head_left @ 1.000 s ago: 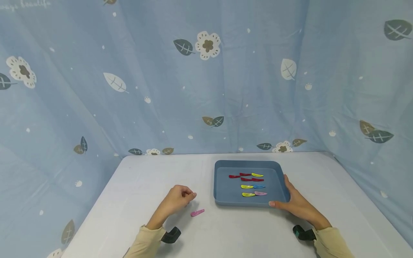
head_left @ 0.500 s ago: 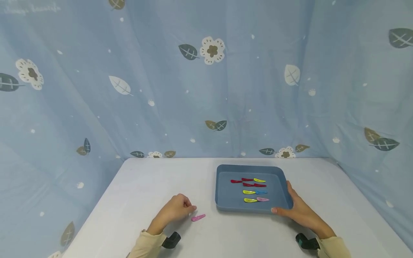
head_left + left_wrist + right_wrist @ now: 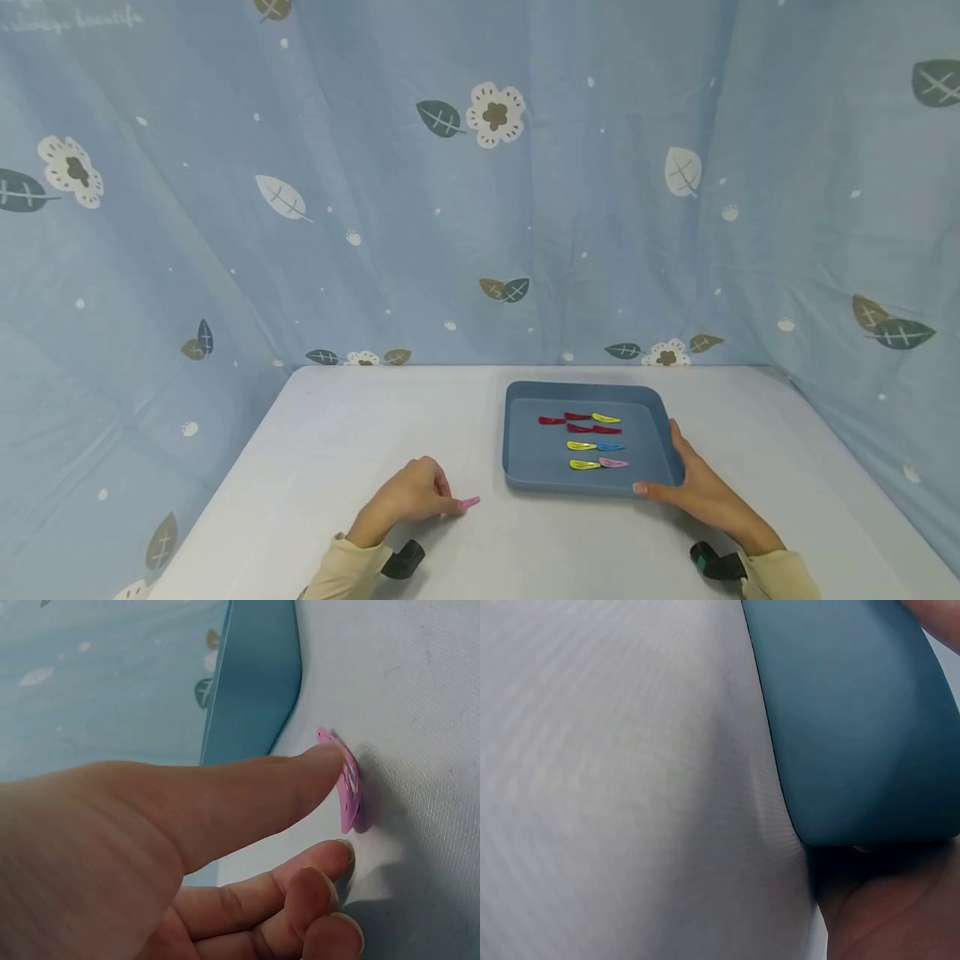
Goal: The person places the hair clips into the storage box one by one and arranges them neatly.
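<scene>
A pink snap hair clip lies on the white table, left of the blue tray. My left hand is at it and hides its near end in the head view. In the left wrist view the thumb touches the hair clip, while the other fingers are loosely curled just below it, apart from it. My right hand grips the tray's front right corner, thumb along the front wall and fingers along the right side. Inside the tray, several red, yellow, blue and pink hair clips lie in rows.
The white table runs back to a blue patterned curtain, which also hangs along both sides. A black wrist camera is strapped on the left wrist, another black camera on the right.
My left hand has moved slightly right and down onto the pink hair clip, which it now partly covers. The right hand stays on the tray. The head view has shifted a little.
</scene>
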`<action>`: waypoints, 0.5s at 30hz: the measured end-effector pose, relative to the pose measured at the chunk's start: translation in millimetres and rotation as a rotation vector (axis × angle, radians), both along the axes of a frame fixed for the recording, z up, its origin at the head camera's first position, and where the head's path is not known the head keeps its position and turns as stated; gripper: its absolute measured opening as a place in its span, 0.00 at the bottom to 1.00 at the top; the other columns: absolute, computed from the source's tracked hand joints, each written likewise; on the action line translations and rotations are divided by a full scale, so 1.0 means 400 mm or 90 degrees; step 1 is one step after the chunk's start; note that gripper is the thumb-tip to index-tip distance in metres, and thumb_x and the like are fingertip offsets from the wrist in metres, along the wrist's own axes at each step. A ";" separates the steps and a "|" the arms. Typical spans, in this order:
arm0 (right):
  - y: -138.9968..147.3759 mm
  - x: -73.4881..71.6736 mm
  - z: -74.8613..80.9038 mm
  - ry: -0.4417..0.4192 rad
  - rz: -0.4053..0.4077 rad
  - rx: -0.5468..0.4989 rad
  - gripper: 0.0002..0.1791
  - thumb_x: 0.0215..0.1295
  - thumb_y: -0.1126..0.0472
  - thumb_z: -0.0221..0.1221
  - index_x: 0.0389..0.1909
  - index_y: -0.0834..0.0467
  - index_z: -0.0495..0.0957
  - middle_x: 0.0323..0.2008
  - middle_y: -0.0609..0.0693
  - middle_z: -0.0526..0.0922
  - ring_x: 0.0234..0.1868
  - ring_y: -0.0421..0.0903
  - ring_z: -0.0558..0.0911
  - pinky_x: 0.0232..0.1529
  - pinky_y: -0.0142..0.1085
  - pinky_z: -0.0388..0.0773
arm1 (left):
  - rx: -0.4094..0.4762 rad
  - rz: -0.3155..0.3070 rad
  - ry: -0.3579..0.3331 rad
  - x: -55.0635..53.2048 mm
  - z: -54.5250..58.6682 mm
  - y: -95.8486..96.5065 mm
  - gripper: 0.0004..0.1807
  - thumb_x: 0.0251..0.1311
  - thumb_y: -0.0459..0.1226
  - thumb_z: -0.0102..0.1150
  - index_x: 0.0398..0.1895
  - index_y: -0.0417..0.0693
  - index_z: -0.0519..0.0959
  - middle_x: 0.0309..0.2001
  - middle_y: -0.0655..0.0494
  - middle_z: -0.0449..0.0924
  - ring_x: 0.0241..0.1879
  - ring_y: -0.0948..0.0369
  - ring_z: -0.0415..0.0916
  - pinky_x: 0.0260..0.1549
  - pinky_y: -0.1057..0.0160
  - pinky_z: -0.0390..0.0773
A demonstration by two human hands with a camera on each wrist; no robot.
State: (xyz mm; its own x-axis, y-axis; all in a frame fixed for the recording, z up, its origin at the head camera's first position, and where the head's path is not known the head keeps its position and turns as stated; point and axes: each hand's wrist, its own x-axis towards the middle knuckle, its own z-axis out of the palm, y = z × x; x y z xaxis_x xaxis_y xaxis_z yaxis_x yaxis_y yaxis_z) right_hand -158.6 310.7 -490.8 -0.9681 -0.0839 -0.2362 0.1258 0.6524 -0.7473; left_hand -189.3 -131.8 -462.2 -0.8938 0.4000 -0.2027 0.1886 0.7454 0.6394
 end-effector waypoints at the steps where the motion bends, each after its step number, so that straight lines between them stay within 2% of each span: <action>1: 0.000 -0.001 0.001 0.000 0.000 0.000 0.73 0.61 0.43 0.70 0.80 0.61 0.19 0.80 0.74 0.28 0.79 0.79 0.36 0.71 0.76 0.42 | -0.004 0.000 0.000 0.000 0.000 0.001 0.14 0.50 0.42 0.80 0.19 0.47 0.83 0.18 0.62 0.76 0.21 0.65 0.69 0.20 0.66 0.68; 9: 0.000 -0.003 -0.004 0.000 -0.002 -0.004 0.74 0.60 0.43 0.70 0.80 0.61 0.18 0.80 0.73 0.27 0.79 0.79 0.35 0.71 0.76 0.41 | -0.019 -0.008 -0.005 0.001 -0.001 0.001 0.11 0.49 0.36 0.80 0.22 0.45 0.82 0.21 0.59 0.77 0.23 0.62 0.71 0.23 0.65 0.70; 15: 0.000 0.000 -0.004 0.009 -0.001 -0.005 0.73 0.60 0.44 0.71 0.80 0.61 0.19 0.80 0.73 0.28 0.79 0.79 0.36 0.71 0.76 0.41 | -0.031 -0.019 -0.016 -0.002 -0.002 0.000 0.10 0.53 0.36 0.77 0.22 0.46 0.83 0.20 0.61 0.76 0.23 0.64 0.70 0.23 0.65 0.70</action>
